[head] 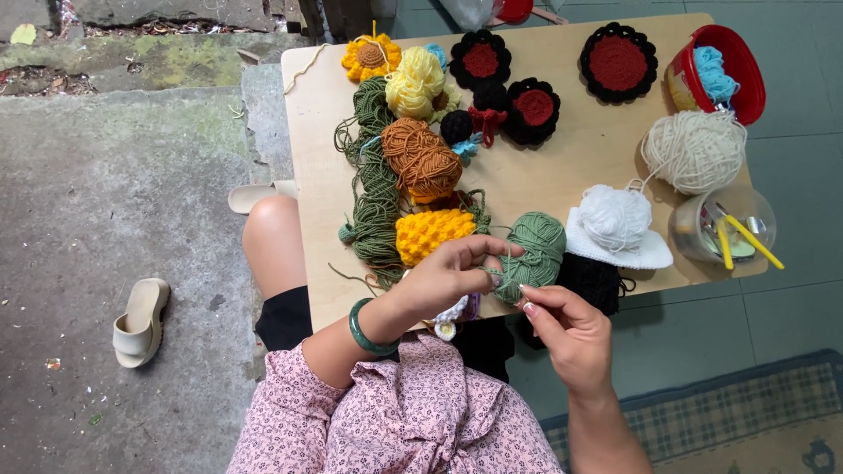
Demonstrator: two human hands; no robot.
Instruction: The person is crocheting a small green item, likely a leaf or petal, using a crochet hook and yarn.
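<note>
My left hand (448, 274), with a green bangle on its wrist, pinches a strand of sage-green yarn next to the green yarn ball (534, 250) at the near edge of the wooden board (580, 162). My right hand (566, 325) is closed in a pinch just below that ball, seemingly on the same strand or a thin hook; I cannot tell which. A yellow crocheted piece (432, 233) lies just above my left hand. A black yarn mass (590, 279) sits right of my right hand.
On the board lie an orange yarn ball (421, 158), dark green yarn (378, 206), black-and-red crocheted flowers (619, 61), a cream ball (695, 151), white yarn (615, 219), a red tub (729, 70) and a clear cup of hooks (724, 230). A sandal (140, 320) lies on concrete.
</note>
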